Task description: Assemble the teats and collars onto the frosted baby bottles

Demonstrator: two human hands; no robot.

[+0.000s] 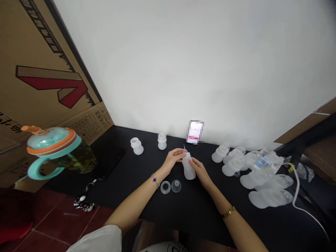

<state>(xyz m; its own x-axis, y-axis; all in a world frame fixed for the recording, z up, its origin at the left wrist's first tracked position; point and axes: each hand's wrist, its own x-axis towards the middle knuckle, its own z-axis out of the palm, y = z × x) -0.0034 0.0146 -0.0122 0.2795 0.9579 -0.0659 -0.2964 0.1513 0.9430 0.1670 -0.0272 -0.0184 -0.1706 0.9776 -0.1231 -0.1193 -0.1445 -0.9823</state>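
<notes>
A white squeeze-type baby bottle stands on the black table, tilted slightly to the left. My right hand has its fingers wrapped round the bottle's right side. At the bottle's neck, my left hand closes on a small clear pointed piece; its exact kind is hard to make out, and the fingertips partly cover it. Just in front of the bottle lie a translucent screw ring and a clear domed cap, side by side.
An open white bottle and a capped one stand at the back. Several capped bottles lie or stand at right, near a white cable. A phone leans on the wall. A teal-handled jug is left.
</notes>
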